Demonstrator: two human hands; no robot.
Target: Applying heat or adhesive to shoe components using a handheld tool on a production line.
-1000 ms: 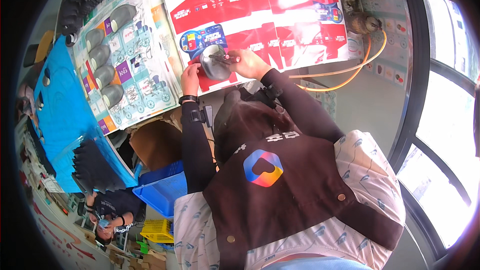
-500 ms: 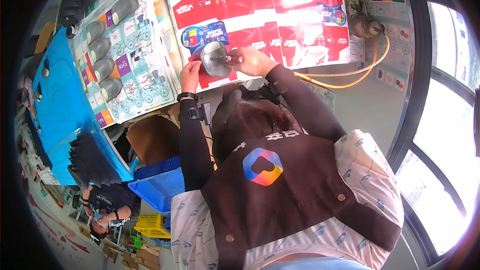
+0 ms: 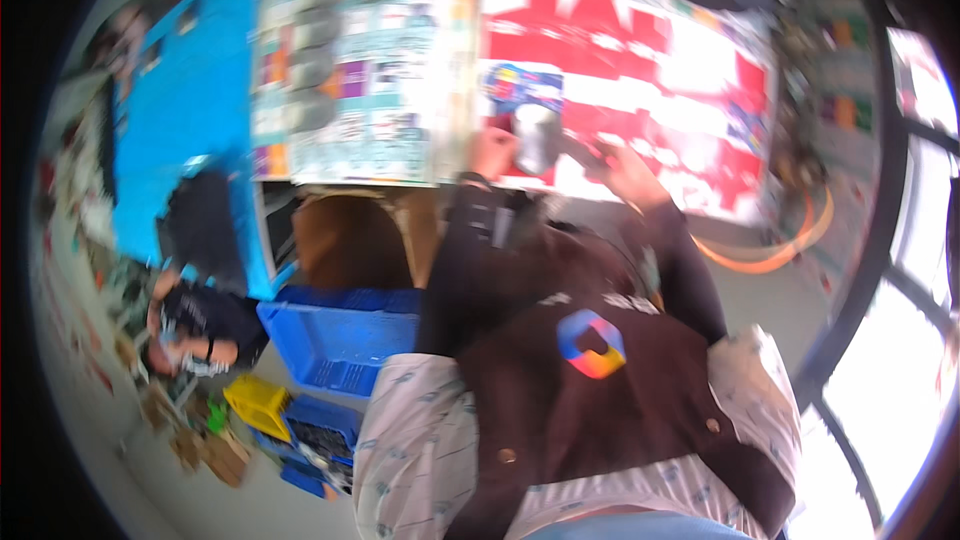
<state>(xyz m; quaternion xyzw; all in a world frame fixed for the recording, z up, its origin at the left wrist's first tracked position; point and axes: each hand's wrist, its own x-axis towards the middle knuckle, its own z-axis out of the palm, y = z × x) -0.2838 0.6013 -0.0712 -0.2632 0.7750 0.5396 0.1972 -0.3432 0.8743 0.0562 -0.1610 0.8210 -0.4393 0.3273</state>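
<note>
A grey, rounded, cup-shaped piece (image 3: 537, 135) stands out against the red and white printed sheet (image 3: 640, 55), at its near left part. My left hand (image 3: 494, 153) is at the left side of this piece, fingers bent in against it. To the right, my right hand (image 3: 630, 177) is closed on a dark, narrow thing (image 3: 580, 152) that reaches toward the grey piece. Motion blur hides what kind of thing it is and whether it touches the piece. More grey rounded pieces (image 3: 313, 70) lie in a column on the patterned sheet (image 3: 395, 145) at the left.
A blue surface (image 3: 185, 90) with a dark stack (image 3: 205, 225) lies far left. Below are an open cardboard box (image 3: 355, 240), a blue crate (image 3: 330, 345) and a yellow crate (image 3: 257, 405). A person (image 3: 205, 325) sits lower left. An orange hose (image 3: 770, 258) curves at right.
The whole view has swung, so table and hands appear farther right, and it is blurred. My right hand has drawn away from the grey piece, with a dark narrow thing now showing between them.
</note>
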